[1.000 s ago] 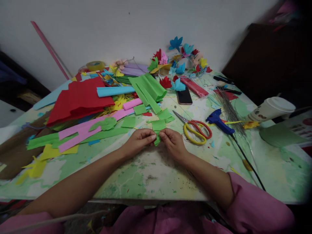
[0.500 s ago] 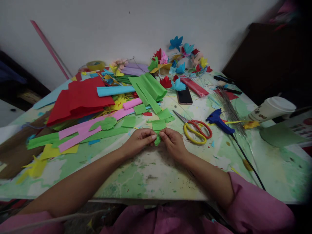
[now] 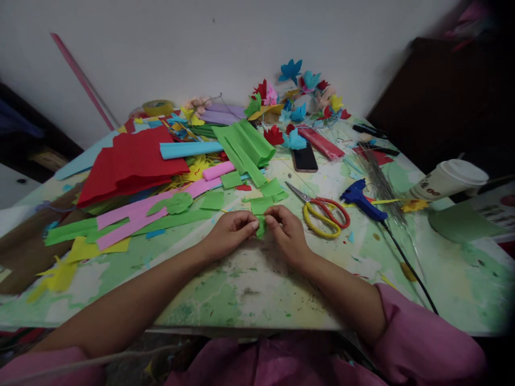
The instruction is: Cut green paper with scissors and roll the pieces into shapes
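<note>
Between my hands is a small piece of green crepe paper (image 3: 260, 227), partly hidden by the fingers. My left hand (image 3: 231, 230) pinches its left edge between thumb and forefinger. On the other edge, my right hand (image 3: 286, 233) is closed in a pinch too. Just beyond the fingertips lie more cut green paper squares (image 3: 261, 205). To the right of my right hand rest scissors (image 3: 322, 214) with one yellow and one red handle loop. Farther right is a blue glue gun (image 3: 364, 199) with a black cord.
Red crepe paper (image 3: 132, 163), a green sheet (image 3: 245, 145) and pink strips (image 3: 140, 214) lie on the left. Paper flowers (image 3: 298, 112) and a phone (image 3: 304, 158) are at the back. Thin wires (image 3: 382, 182) and a lidded paper cup (image 3: 446, 179) stand right.
The fingers of my right hand have shifted slightly on the green paper, the forefinger lifting a little. My left hand stays nearly still; the table things have not moved.
</note>
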Tool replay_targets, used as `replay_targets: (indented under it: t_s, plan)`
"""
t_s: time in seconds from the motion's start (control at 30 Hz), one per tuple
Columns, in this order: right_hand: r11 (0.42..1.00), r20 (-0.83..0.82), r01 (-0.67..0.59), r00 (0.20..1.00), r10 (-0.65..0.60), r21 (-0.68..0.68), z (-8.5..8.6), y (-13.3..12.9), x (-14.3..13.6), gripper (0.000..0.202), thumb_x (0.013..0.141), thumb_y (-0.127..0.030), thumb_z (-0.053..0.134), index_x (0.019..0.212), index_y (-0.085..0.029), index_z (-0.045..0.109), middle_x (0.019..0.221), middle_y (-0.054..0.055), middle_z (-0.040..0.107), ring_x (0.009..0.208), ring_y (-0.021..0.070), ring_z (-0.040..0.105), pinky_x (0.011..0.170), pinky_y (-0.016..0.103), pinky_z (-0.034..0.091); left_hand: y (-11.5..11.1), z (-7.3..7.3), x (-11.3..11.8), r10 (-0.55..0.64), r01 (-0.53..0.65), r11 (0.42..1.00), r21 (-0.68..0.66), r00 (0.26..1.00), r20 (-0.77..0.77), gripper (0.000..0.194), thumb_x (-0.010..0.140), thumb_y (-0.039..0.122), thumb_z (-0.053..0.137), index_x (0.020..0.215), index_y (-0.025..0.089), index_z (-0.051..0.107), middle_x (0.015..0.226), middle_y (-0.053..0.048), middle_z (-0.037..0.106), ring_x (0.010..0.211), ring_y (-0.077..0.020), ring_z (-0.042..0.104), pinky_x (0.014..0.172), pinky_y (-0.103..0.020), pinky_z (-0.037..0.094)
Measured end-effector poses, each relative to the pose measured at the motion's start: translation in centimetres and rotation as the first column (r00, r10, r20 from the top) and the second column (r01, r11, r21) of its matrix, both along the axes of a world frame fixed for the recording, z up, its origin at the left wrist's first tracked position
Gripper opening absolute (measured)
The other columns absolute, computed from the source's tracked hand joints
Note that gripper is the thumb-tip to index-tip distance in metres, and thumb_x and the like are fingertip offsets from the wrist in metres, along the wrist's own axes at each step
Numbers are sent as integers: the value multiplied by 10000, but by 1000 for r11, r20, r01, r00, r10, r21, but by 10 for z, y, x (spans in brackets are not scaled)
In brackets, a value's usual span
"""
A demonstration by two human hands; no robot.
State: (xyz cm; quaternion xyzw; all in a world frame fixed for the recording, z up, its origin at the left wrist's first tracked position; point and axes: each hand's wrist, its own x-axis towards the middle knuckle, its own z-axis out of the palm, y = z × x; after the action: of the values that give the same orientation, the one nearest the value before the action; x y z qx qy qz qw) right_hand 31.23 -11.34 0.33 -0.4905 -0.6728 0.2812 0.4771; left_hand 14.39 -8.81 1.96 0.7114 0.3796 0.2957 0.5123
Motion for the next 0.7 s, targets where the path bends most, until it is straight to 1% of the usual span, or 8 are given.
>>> replay_targets:
  t_s: [0.07, 0.17, 0.23, 0.33, 0.4, 0.5, 0.6, 0.7]
  plan:
    - [996, -3, 69, 998, -69, 64, 2, 0, 1, 138, 874, -323, 463, 849, -192, 498, 788, 20, 530, 736, 148, 492, 678, 264, 383, 0, 0, -1, 71, -67, 993, 96, 996, -45, 261, 837, 362, 494, 702, 148, 557, 622, 9, 547, 584, -109, 483, 570, -228, 377]
    - [994, 93, -6, 996, -4, 107, 4, -2, 2, 230, 886, -361, 445, 729, -196, 475, 705, 10, 492, 703, 152, 466, 658, 273, 360, 0, -1, -2, 165, -114, 941, 317, 976, -139, 239, 847, 341, 482, 727, 159, 577, 683, -8, 585, 654, -131, 515, 632, -245, 387]
    - [992, 155, -96, 984, 82, 83, 3, -3, 1, 266, 882, -371, 461, 685, -193, 474, 671, 3, 488, 684, 147, 458, 641, 270, 343, -1, -1, -3, 166, -70, 901, 428, 968, -191, 220, 852, 324, 474, 745, 165, 582, 715, -16, 598, 688, -140, 525, 661, -251, 385]
    - [990, 176, -139, 976, 131, 31, 1, -3, -1, 270, 872, -368, 486, 671, -188, 472, 665, -3, 490, 674, 139, 453, 629, 261, 331, -2, 1, -2, 104, 17, 877, 481, 969, -223, 202, 854, 299, 468, 740, 167, 571, 712, -19, 592, 681, -139, 520, 660, -251, 379]
    - [991, 167, -133, 977, 129, 13, -1, -2, -2, 289, 884, -362, 457, 653, -189, 453, 652, -7, 472, 660, 135, 443, 616, 257, 323, -3, 2, -2, 69, 47, 884, 465, 971, -230, 210, 854, 295, 463, 722, 167, 566, 701, -18, 589, 671, -137, 516, 657, -251, 377]
    - [992, 108, -122, 986, 124, -30, -3, 0, -2, 314, 899, -336, 399, 620, -193, 418, 623, -16, 433, 628, 127, 422, 590, 249, 312, -3, 4, -1, 69, 15, 921, 389, 977, -203, 230, 846, 302, 465, 685, 166, 556, 662, -9, 572, 652, -134, 505, 642, -248, 375]
    - [992, 3, -90, 996, 90, -93, -3, 2, 0, 302, 882, -335, 406, 616, -194, 418, 596, -28, 409, 595, 120, 397, 563, 242, 302, -2, 3, -1, 87, -67, 975, 211, 992, -89, 226, 833, 323, 483, 693, 158, 549, 633, 3, 545, 626, -127, 499, 610, -238, 383]
    - [991, -100, -57, 994, 45, -124, -3, 3, 0, 294, 864, -366, 424, 625, -194, 429, 583, -32, 402, 581, 118, 381, 549, 240, 296, 0, 1, 0, 124, -124, 992, 25, 992, 30, 237, 816, 355, 513, 705, 149, 547, 608, 13, 526, 590, -117, 490, 578, -229, 384]
